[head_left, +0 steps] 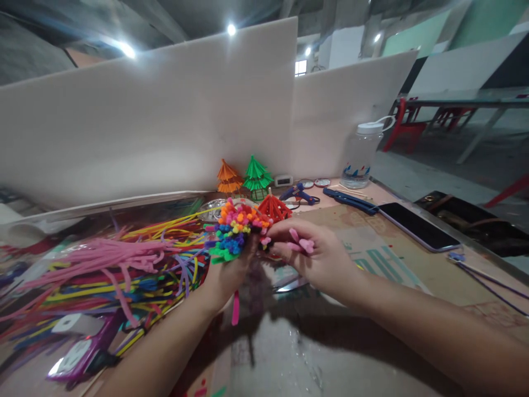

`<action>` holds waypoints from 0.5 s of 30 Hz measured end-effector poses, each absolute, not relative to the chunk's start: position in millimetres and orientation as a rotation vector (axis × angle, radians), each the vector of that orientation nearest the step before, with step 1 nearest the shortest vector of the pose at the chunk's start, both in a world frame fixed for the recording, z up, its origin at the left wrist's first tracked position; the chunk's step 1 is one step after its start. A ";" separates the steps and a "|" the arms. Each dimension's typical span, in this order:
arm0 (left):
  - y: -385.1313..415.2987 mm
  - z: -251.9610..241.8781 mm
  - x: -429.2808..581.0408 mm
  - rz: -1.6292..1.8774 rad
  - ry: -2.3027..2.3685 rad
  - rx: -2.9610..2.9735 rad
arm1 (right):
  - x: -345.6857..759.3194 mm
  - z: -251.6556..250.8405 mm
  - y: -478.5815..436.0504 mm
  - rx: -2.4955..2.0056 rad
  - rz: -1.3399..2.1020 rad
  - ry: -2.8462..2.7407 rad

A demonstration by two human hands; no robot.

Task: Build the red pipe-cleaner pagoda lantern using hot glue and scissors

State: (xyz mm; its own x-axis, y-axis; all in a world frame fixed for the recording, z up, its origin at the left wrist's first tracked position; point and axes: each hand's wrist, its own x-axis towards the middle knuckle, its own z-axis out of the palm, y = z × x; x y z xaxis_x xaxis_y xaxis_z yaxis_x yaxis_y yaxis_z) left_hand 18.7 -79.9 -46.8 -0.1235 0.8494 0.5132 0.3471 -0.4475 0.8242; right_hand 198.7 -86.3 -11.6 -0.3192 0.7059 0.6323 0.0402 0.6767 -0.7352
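Note:
My left hand [225, 275] is closed around a bunch of small pipe-cleaner flowers [233, 234] in orange, pink, yellow, blue and green. A magenta strip [235, 309] hangs down below that hand. Close on its right, my right hand [324, 256] has its fingers pinched together at the edge of the bunch. A pink pipe-cleaner piece [306, 243] sticks out from between those fingers. Just behind the hands stands a red pleated roof shape [275, 207], partly covered by the bunch and my fingers.
Loose pipe cleaners [136, 256] cover the left side, with a purple device [88, 347] in front. Orange [229, 177] and green [257, 175] pleated towers stand against the white panel [165, 121]. A blue glue gun [300, 193], bottle [359, 157] and phone [417, 226] lie rightward.

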 end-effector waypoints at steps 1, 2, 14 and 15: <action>-80.4 -44.2 18.7 1.580 1.308 1.748 | 199.2 -10.9 -86.1 -0.588 0.749 -1.778; -81.0 -40.9 18.9 1.558 1.290 1.775 | 200.0 -9.7 -85.8 -0.580 0.735 -1.767; -84.5 -22.7 23.5 1.454 1.356 2.082 | 206.7 -3.8 -84.7 -0.446 0.325 -1.876; -84.7 -23.1 23.4 1.483 1.383 2.112 | 208.2 -3.3 -85.3 -0.431 0.269 -1.900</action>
State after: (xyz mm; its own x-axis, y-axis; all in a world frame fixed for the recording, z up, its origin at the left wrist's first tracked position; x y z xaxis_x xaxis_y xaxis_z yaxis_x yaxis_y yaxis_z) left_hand 23.4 -84.7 -23.1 0.0517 0.7813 0.6220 0.5660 -0.5361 0.6263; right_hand 208.2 -85.3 -3.3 -0.3189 0.4192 0.8501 0.1669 0.9077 -0.3850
